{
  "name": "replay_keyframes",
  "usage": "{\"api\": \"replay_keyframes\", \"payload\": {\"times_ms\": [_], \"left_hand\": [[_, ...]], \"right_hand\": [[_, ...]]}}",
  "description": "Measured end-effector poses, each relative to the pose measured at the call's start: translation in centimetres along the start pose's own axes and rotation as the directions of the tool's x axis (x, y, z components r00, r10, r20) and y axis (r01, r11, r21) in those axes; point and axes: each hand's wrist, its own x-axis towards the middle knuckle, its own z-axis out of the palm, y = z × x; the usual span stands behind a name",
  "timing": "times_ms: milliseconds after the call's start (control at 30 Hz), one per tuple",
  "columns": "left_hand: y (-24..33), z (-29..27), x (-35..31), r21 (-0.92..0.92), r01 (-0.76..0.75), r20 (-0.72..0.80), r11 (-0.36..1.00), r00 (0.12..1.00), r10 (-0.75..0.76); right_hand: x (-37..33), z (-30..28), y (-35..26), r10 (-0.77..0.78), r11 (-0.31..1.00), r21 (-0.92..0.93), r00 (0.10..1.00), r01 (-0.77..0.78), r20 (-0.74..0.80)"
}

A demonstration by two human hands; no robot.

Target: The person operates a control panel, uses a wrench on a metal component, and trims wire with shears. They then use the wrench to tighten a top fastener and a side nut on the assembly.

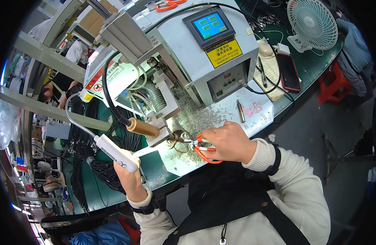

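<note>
Looking down from the head view, the right hand point(231, 143) is clenched around small snips point(204, 150) with orange-red handles, their blades pointed left at a loop of thin wire point(177, 141) sitting just under the clamp head point(159, 134) of a grey bench machine point(204, 53). The left hand point(128, 173) sits lower left, closed around the white lamp point(114, 153) on a flexible grey neck, near the worktop point(114, 192) edge. The wire looks light and springy, likely to flick away once cut, so it is probably best held close to the clamp, where it is stiffest; whether it is touching the blades I cannot tell. The snips look small and light, with smooth plastic loops that suit a finger-and-thumb hold. A brass-coloured cylinder point(143, 127) juts from the machine beside the clamp, and metal offcuts point(196, 114) litter the plate behind. Farther back lie a touch screen point(208, 25), a phone point(289, 72), a white fan point(312, 20) and another pair of orange scissors point(167, 5).
</note>
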Motion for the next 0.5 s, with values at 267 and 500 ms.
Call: {"api": "replay_keyframes", "payload": {"times_ms": [267,500], "left_hand": [[-0.26,-0.61,0.0,0.003,0.002,0.001,1.0,1.0,-0.002],[-0.41,-0.69,-0.02,-0.001,-0.032,0.052,0.999,0.998,0.032]], "right_hand": [[0.15,-0.63,-0.78,0.022,1.0,0.011,0.999,-0.022,-0.044],[0.01,-0.5,-0.39,0.034,0.999,0.034,0.999,-0.032,-0.034]]}}
